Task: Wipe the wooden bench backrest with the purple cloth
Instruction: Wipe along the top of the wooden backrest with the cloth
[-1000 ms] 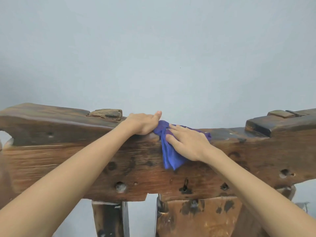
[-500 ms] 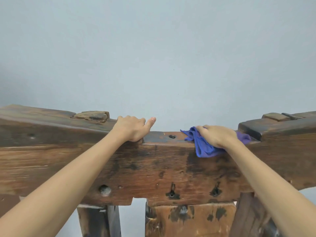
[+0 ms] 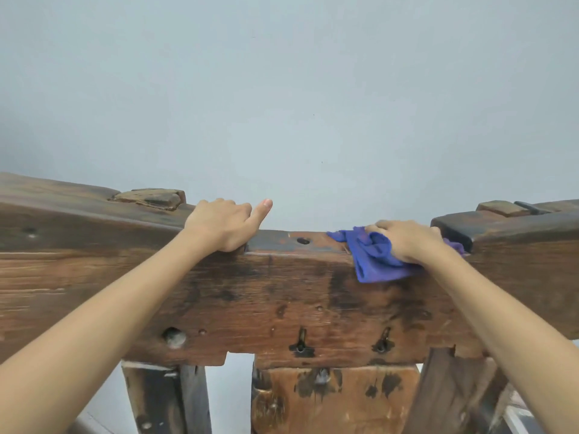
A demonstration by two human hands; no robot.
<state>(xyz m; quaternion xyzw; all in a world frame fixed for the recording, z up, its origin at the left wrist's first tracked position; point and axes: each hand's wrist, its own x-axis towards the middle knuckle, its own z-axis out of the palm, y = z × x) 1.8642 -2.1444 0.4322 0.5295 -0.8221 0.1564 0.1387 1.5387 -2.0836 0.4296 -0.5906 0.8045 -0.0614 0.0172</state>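
Right now my right hand (image 3: 407,242) presses the purple cloth (image 3: 374,258) onto the top edge of the wooden bench backrest (image 3: 282,296), right of the frame's centre, fingers curled over the bunched fabric and clamped on it, with a loose flap hanging down the front face. My left hand (image 3: 224,225) sits left of centre, well apart from the right, its fingers hooked over the top edge of the beam and the forefinger sticking out toward the grey wall (image 3: 288,89); it holds nothing but the wood, steadying me. Between the two hands lies a bare stretch of top edge with a small dark hole (image 3: 303,241) in it. The cloth is just beside the raised dark block (image 3: 501,227) at the right of the frame, and a thin purple corner pokes out against it. As for progress, I judge the wiping to be under way rather than finished: the cloth touches only this short part of the top edge, and I cannot tell from the surface which parts are already clean, since the wood is dark and blotchy everywhere. The broad front face below, with its metal fittings (image 3: 302,343), the long stretch toward the upper-left wooden plug (image 3: 150,198), and the raised right end all seem left to do.
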